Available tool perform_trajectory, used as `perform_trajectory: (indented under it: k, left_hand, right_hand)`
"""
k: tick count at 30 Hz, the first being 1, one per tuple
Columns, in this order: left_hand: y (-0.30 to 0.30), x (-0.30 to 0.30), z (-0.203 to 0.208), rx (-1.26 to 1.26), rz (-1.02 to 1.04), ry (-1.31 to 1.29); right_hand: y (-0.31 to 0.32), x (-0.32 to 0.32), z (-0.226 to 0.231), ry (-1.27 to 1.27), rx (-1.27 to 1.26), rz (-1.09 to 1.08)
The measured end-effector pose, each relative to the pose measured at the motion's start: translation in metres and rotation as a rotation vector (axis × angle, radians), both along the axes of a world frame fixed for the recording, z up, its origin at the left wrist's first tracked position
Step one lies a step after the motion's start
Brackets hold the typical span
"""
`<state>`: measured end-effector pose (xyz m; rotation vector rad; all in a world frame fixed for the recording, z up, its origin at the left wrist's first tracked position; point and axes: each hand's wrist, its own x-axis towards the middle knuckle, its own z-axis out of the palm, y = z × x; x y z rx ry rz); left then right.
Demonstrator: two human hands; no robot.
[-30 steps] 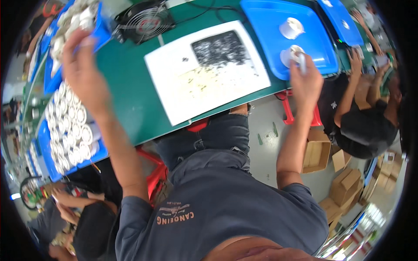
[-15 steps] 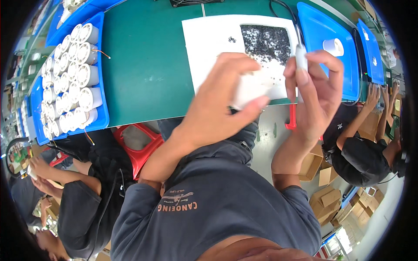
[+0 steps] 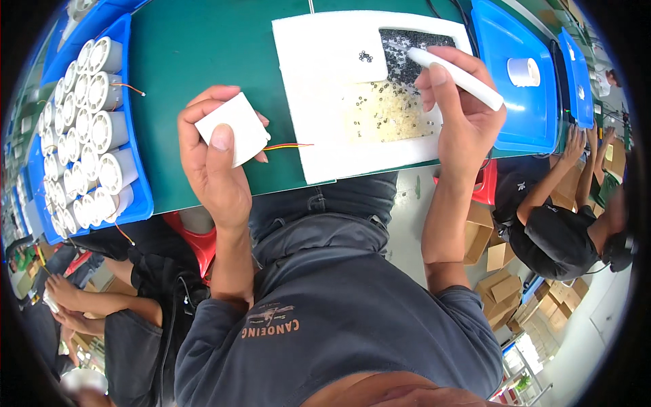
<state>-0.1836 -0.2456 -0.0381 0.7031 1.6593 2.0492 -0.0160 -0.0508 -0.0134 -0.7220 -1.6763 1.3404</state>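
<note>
Over the green table, left of the foam, my left hand [image 3: 220, 173] grips a white plastic housing [image 3: 234, 129], thumb across its flat face. Thin red and yellow wires [image 3: 288, 145] trail from the housing to the right. My right hand [image 3: 468, 122] holds a white pen-shaped tool [image 3: 468, 83] between thumb and fingers. The tool slants, its narrow tip over small black ring-like parts [image 3: 399, 64] in a recess of the white foam tray [image 3: 295, 102]. Cream-coloured tiny pieces [image 3: 383, 119] with scattered black ones lie in the nearer recess, and a little black cluster [image 3: 365, 57] sits apart.
At the left, a blue tray [image 3: 144, 197] holds several rows of white round housings [image 3: 102, 131] with wires. Another blue tray [image 3: 505, 129] at the right holds one white cylinder [image 3: 522, 72]. Co-workers sit on both sides, near a red stool [image 3: 196, 241] and cardboard boxes [image 3: 498, 295].
My left hand has carried the housing leftward off the foam, and its wires now show. The tool in my right hand has swung from upright to slanting, its tip now at the black parts.
</note>
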Motion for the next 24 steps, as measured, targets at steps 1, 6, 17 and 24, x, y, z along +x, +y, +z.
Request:
perform_trajectory:
  k: [1, 6, 17, 24]
  left_hand:
    - [0.0008, -0.0004, 0.0001, -0.007, -0.004, 0.009]
    - [0.0024, -0.0015, 0.0020, 0.003, -0.004, -0.010]
    - [0.0015, -0.0025, 0.0003, 0.034, -0.013, -0.039]
    - [0.0021, -0.0027, -0.0001, 0.069, -0.025, -0.061]
  right_hand:
    - [-0.0001, -0.0004, 0.0006, -0.035, -0.004, 0.001]
    - [-0.0026, -0.0028, 0.0041, -0.114, -0.029, -0.009]
    - [-0.0025, -0.0036, 0.0015, -0.130, -0.018, 0.020]
    - [-0.0043, -0.0040, -0.0002, -0.196, 0.061, 0.016]
